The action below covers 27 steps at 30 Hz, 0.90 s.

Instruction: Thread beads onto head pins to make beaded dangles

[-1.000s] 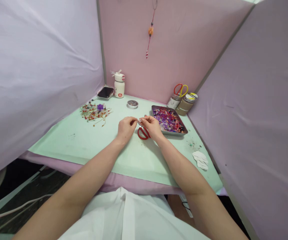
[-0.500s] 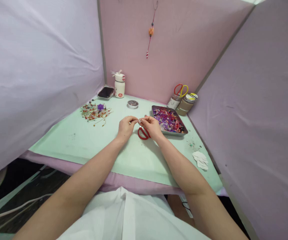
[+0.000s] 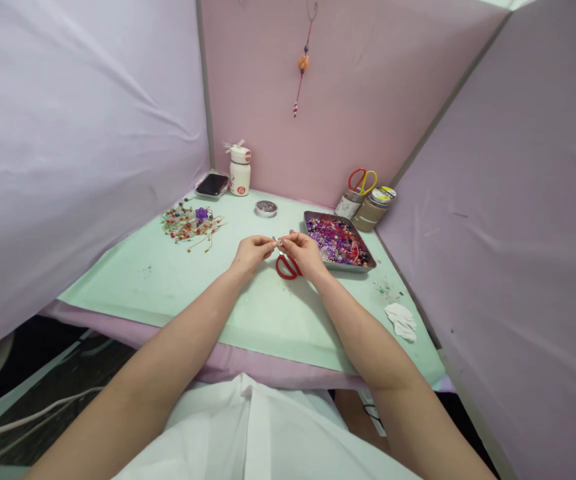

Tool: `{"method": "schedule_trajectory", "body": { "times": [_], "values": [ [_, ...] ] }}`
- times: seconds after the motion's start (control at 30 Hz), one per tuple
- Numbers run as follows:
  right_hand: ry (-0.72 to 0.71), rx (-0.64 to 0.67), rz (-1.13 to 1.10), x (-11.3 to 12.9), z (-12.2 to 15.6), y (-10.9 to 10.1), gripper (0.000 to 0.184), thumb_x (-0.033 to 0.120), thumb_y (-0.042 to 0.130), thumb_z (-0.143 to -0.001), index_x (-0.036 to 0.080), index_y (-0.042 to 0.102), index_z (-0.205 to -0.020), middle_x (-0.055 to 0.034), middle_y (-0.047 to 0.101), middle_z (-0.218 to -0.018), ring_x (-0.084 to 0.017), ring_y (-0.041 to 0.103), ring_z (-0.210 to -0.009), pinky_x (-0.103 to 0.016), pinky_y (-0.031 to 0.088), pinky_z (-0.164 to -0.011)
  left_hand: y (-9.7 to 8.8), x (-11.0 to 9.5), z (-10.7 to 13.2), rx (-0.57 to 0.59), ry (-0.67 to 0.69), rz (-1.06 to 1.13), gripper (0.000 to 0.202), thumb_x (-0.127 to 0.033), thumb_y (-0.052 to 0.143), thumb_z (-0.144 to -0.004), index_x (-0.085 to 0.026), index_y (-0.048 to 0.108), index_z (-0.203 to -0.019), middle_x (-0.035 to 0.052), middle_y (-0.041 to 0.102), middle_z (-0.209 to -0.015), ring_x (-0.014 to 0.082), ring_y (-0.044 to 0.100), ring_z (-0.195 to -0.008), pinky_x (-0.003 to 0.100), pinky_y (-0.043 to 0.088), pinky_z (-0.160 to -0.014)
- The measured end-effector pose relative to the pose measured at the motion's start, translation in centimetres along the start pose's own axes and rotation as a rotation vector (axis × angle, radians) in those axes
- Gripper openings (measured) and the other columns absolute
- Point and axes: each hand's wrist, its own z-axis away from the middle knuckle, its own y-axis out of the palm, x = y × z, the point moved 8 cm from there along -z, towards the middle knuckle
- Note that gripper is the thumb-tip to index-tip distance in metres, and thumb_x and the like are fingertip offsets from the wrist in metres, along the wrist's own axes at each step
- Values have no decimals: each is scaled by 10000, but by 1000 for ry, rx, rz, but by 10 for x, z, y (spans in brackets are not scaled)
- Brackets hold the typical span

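Note:
Over the middle of the table, my left hand and my right hand meet fingertip to fingertip, both pinched. A tiny pale, shiny piece, perhaps a bead, shows at the right fingertips. What the left fingers pinch is too small to make out. Red-handled scissors lie on the table just below my right hand, which partly hides them. Right beside that hand is a metal tray filled with purple, red and dark beads.
Strung beads with a purple cluster lie at left. Behind stand a phone, a white bottle and a small round dish. Scissors in a can and a jar are back right. A white cloth lies at right.
My left hand has shifted slightly, its fingers turned a little lower against the right fingertips. The right hand stays nearly in place, and the things on the table are the same.

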Motion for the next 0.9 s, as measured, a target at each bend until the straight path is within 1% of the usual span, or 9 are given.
{"method": "schedule_trajectory", "body": {
  "times": [0.13, 0.27, 0.57, 0.73, 0.9],
  "values": [
    [-11, 2, 13, 1, 0, 0, 201, 350, 728, -653, 187, 675, -759, -26, 693, -775, -145, 634, -736, -337, 523, -816, 1, 2, 0, 17, -51, 62, 307, -331, 817, -493, -130, 663, -666, 17, 606, -597, 89, 485, -553, 260, 378, -578],
    [-16, 1, 15, 3, 1, 0, 178, 331, 723, -657, 190, 677, -754, -25, 690, -774, -144, 633, -733, -335, 523, -811, 2, 2, 1, 25, -80, 81, 298, -316, 821, -493, -128, 659, -659, 20, 601, -602, 86, 481, -560, 250, 364, -561],
    [-18, 2, 35, 2, 0, 0, 175, 328, 721, -663, 192, 683, -766, -24, 688, -772, -143, 631, -727, -326, 520, -791, 2, 3, 1, 50, -86, 67, 265, -300, 809, -523, -130, 658, -660, 24, 598, -587, 81, 476, -553, 231, 329, -525],
    [-27, 6, 39, 2, 0, 0, 184, 338, 724, -657, 196, 674, -762, -22, 689, -775, -145, 633, -734, -325, 524, -788, 2, 1, 2, 47, -96, 52, 280, -307, 813, -514, -131, 654, -663, 15, 589, -574, 76, 467, -537, 226, 309, -510],
    [-29, 14, 66, 3, 0, 0, 229, 380, 731, -648, 195, 658, -762, -28, 693, -796, -149, 637, -749, -332, 525, -800, 3, -2, 3, 63, -106, 45, 317, -321, 828, -485, -130, 652, -666, 13, 592, -588, 73, 469, -537, 223, 301, -504]
  ]
}}
